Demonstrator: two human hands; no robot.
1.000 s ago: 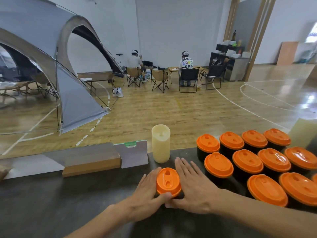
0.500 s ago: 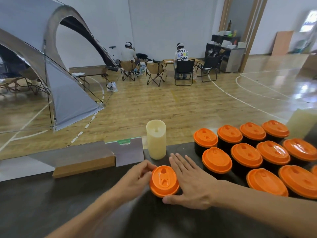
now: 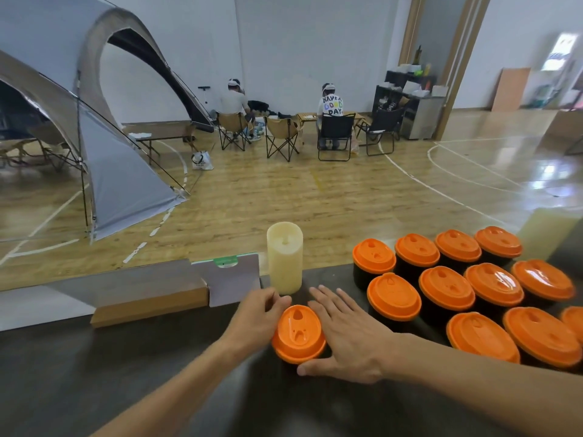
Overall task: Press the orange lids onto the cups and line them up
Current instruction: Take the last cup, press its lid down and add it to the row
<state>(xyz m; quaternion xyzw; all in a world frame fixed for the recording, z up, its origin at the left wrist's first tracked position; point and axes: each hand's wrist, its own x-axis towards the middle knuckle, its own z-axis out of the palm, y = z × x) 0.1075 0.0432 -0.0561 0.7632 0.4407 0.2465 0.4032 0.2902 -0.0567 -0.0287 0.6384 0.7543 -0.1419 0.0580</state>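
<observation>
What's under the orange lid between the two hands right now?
A dark cup: only a sliver of it shows below the near rim of the orange lid. The left hand and right hand flank it, hiding the cup's sides. Its contents cannot be seen.

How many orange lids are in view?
12. One between the hands; the rest in a block at right: back row four, middle row four, front row three, the last cut off by the edge; more may lie outside.
</observation>
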